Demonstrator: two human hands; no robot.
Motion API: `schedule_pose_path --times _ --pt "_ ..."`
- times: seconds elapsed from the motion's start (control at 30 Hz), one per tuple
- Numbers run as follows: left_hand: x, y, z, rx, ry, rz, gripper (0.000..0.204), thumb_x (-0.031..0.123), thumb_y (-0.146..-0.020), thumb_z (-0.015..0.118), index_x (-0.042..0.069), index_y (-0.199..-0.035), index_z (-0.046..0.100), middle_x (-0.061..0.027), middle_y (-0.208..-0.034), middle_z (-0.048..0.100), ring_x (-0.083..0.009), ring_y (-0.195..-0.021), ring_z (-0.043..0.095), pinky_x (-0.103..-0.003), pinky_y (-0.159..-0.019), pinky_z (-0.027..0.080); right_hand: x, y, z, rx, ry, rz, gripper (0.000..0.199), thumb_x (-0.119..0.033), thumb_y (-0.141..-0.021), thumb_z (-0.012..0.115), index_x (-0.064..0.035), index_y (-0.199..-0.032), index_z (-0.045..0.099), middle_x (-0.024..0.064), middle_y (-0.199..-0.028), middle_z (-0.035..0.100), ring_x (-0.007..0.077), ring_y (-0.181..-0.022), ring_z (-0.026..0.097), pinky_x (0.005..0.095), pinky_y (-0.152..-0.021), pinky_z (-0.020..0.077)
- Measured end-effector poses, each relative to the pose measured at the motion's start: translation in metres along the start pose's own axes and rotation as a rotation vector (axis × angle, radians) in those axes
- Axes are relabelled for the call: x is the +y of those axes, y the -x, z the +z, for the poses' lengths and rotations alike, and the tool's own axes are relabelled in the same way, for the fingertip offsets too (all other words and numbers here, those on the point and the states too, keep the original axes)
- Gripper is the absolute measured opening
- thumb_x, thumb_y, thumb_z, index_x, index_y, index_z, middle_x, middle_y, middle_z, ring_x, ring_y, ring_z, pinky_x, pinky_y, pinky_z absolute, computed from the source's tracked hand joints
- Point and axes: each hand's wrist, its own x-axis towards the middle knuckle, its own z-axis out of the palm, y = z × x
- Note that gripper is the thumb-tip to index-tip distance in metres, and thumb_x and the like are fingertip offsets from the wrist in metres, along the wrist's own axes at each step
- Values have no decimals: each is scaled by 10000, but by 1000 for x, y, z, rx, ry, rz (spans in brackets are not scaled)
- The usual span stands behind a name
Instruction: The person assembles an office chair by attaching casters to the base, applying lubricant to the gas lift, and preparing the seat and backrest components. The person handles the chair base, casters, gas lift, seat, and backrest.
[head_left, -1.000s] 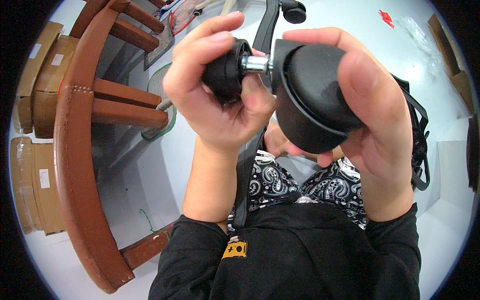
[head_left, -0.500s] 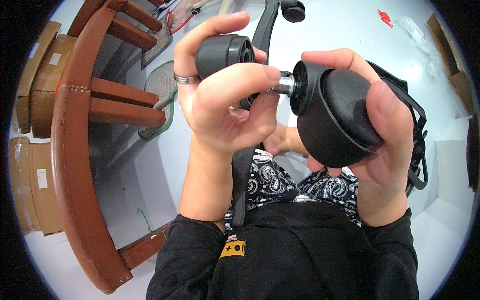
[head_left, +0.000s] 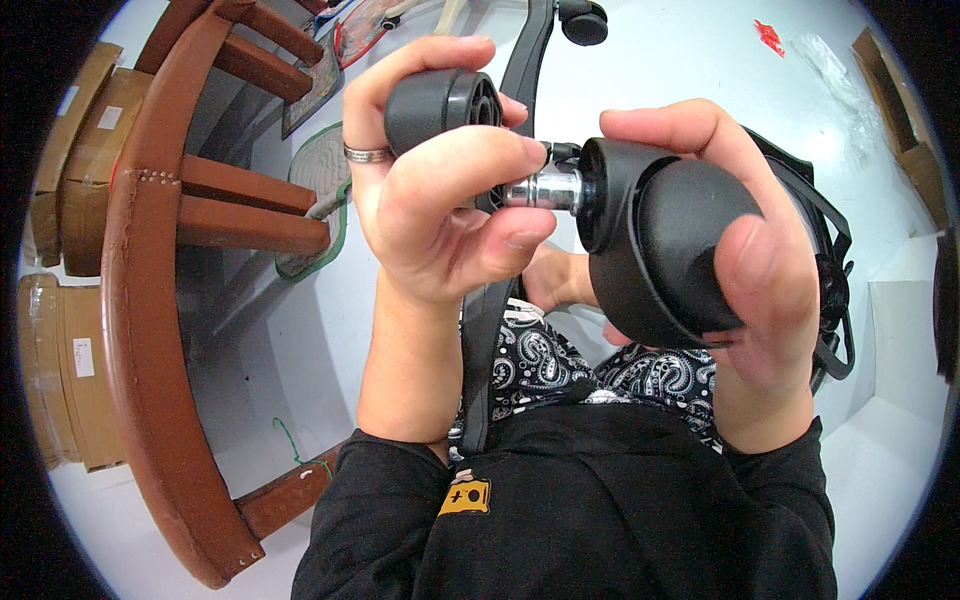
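Our right hand (head_left: pixel 740 260) grips a big black wheel (head_left: pixel 660 240) close to our face, and our left hand (head_left: pixel 440 200) pinches its shiny metal pin (head_left: pixel 545 188) while holding a second wheel (head_left: pixel 440 100). The pin looks bare, not yet pushed into the black chair base (head_left: pixel 525 60) on the white floor (head_left: pixel 690 50).

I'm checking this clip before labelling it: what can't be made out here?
Head view only:
- Left hand covers most of the small black plastic wheel.
- Where the silver metal stem ends: the thumb hides it.
- Right hand masks part of the large black caster wheel.
- Brown wooden chair: cut off at the rim.
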Motion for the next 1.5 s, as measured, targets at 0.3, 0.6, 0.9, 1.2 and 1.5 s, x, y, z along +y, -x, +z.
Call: schedule_pose_path --times 0.3,0.6,0.9,1.2,1.5 --pt "6 -3 -3 -30 -60 -22 478 532 -711 675 97 -899 618 -233 -1117 493 -164 -733 607 -248 -623 520 18 -5 -15 -211 132 -462 629 -356 -722 626 57 -1168 465 173 -1043 575 186 -899 592 296 -804 485" --pt "7 -3 -4 -47 -105 -13 491 538 -695 693 103 -909 615 -232 -1115 497 -164 -725 607 -247 -622 518 23 -10 -22 -153 177 -540 616 -321 -745 622 61 -1196 448 179 -1078 566 180 -901 571 294 -818 460" --pt "4 -4 -4 -37 -126 38 633 596 -790 549 24 -1062 542 -236 -1116 498 -194 -786 596 -259 -674 512 22 -9 -14 -75 211 -604 567 -273 -778 605 48 -1217 444 167 -1115 559 186 -977 562 294 -859 446" --pt "15 -2 2 1 -46 -133 691 608 -872 383 -10 -1169 462 -219 -1079 505 -200 -801 584 -296 -721 518 26 -20 -15 -67 352 -587 536 -187 -755 600 48 -1212 450 149 -1137 550 173 -1000 547 279 -868 432" --pt "10 -27 -20 -152 652 -495 839 668 -864 243 -49 -1280 372 -224 -1037 579 -262 -979 558 -355 -877 439 27 -32 -14 -143 488 -860 501 -148 -751 576 58 -1193 460 179 -1155 522 197 -994 539 295 -880 419"
